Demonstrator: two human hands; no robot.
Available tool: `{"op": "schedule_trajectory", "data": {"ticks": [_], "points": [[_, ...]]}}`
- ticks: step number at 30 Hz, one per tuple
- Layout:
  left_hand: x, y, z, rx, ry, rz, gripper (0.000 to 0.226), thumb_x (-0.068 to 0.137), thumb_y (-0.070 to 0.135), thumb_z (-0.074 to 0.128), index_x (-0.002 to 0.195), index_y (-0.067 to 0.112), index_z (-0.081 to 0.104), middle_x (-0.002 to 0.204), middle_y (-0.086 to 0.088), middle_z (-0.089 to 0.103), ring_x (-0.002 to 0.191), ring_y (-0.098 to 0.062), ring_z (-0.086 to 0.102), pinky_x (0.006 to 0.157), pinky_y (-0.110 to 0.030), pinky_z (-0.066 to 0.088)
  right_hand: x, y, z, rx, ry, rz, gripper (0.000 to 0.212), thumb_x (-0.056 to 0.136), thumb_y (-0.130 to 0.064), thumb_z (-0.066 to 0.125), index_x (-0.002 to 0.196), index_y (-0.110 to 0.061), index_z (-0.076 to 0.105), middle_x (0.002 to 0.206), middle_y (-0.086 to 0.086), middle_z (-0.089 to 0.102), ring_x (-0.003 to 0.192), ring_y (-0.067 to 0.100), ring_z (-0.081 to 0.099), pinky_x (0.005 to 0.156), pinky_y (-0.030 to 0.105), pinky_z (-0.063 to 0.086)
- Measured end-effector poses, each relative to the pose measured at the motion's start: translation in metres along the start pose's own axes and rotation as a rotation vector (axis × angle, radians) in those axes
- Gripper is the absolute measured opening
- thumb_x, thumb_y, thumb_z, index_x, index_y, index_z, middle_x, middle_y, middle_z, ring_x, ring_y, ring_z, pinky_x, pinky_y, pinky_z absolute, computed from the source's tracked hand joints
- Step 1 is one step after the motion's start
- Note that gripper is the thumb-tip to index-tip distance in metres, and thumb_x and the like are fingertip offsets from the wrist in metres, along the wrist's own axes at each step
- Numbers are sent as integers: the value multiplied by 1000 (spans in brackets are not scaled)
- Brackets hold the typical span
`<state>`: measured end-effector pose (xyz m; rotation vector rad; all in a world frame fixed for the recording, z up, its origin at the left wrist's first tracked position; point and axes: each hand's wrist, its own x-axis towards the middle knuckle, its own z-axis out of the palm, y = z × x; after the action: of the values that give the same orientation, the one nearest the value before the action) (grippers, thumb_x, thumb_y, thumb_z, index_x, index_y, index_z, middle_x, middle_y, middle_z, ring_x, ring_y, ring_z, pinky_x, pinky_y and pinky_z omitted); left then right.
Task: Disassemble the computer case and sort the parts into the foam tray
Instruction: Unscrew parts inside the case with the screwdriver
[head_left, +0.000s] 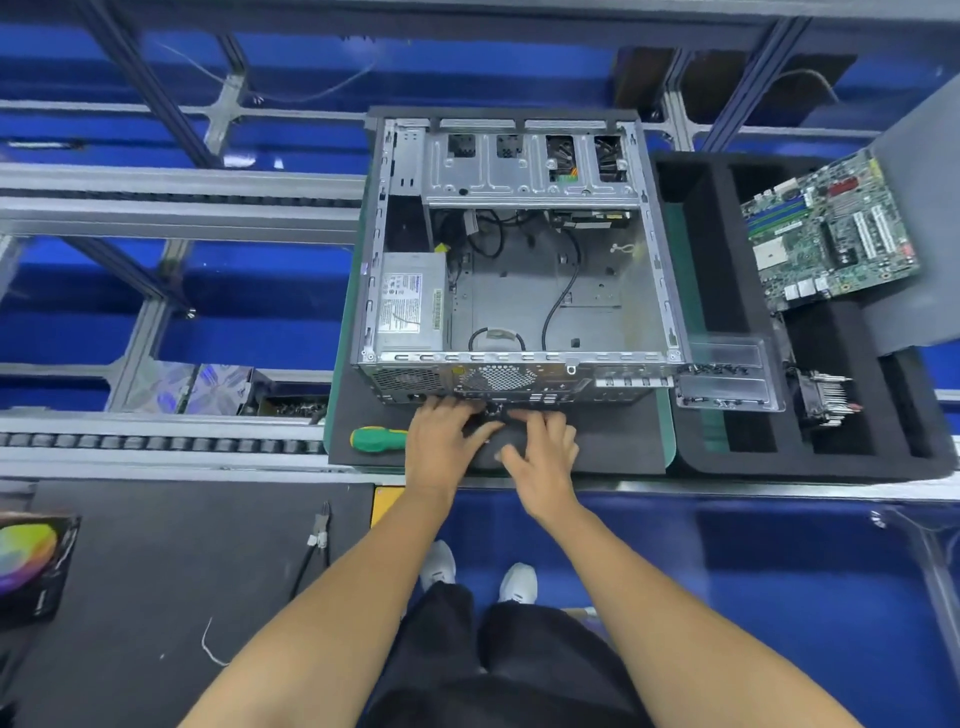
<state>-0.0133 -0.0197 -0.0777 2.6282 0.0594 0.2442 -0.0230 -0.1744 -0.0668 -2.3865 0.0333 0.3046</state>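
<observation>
Head view: open computer case (519, 260) at centre on the worktop (597, 447). Left hand (441, 441) and right hand (543, 449) at 6 o'clock, fingers working a small dark part; grip unclear. Foam tray (727, 441) at 3 o'clock holds the circuit board (831, 234).

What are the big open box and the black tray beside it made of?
The computer case looks like bare sheet metal: grey, dully shiny, with stamped holes and folded edges. The tray seems to be soft black foam: matte, thick-walled, with cut-out compartments.
</observation>
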Motion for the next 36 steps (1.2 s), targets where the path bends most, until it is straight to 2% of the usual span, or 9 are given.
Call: {"op": "schedule_trajectory", "data": {"ticks": [3,8,14,17,19,22,27,32,36], "points": [[-1,11,4,-36,16,-37,20,81,32,86,88,15,78,82,-5,72,81,-31,64,67,-37,52,2,-4,2,-18,-9,25,65,77,-55,41,134,-24,54,124,-1,37,113,21,32,91,34,25],[1,23,4,8,-7,-68,16,82,34,84,83,20,78,79,-3,70,82,-28,63,60,-33,48,5,-10,-1,6,-24,83,80,68,-64,29,133,-23,54,127,2,37,115,23,32,95,36,26],[4,26,3,118,9,49,23,72,27,93,68,20,71,69,0,64,71,-25,64,48,-28,43,10,-12,-1,29,-34,141,64,76,-55,42,128,-22,59,128,2,39,118,24,33,100,39,27],[2,29,4,46,-7,-77,20,78,29,88,72,19,73,77,-1,68,80,-27,65,52,-30,47,13,-13,-2,135,-31,190,69,68,-63,36,116,-22,64,126,-2,39,116,20,32,100,38,25],[-2,36,6,18,-25,-166,17,82,27,86,76,17,73,82,-2,70,88,-29,64,56,-34,50,16,-11,-2,164,-34,216,56,71,-58,38,105,-22,65,125,-2,41,116,21,35,95,37,24],[-1,41,5,28,-51,-172,17,78,18,87,74,13,71,78,-6,70,88,-34,64,59,-34,51,14,-7,0,212,-5,190,55,70,-57,39,109,-26,61,119,-6,45,110,16,37,84,33,19],[1,34,2,95,-92,-74,20,85,25,82,85,8,71,80,-12,72,85,-36,65,71,-40,54,14,-4,4,175,28,179,48,76,-50,43,113,-25,59,117,-6,45,110,17,37,81,32,19],[3,29,3,146,24,109,24,75,16,90,80,9,68,70,-10,66,68,-32,62,75,-35,41,13,0,9,34,46,126,45,80,-42,45,118,-23,60,122,-1,45,108,20,37,83,34,23],[-1,24,5,96,-13,51,16,86,18,82,89,8,69,82,-12,70,81,-35,64,83,-39,48,9,2,11,-55,56,60,47,82,-41,42,124,-29,59,124,-3,43,107,19,36,84,33,24]]}}
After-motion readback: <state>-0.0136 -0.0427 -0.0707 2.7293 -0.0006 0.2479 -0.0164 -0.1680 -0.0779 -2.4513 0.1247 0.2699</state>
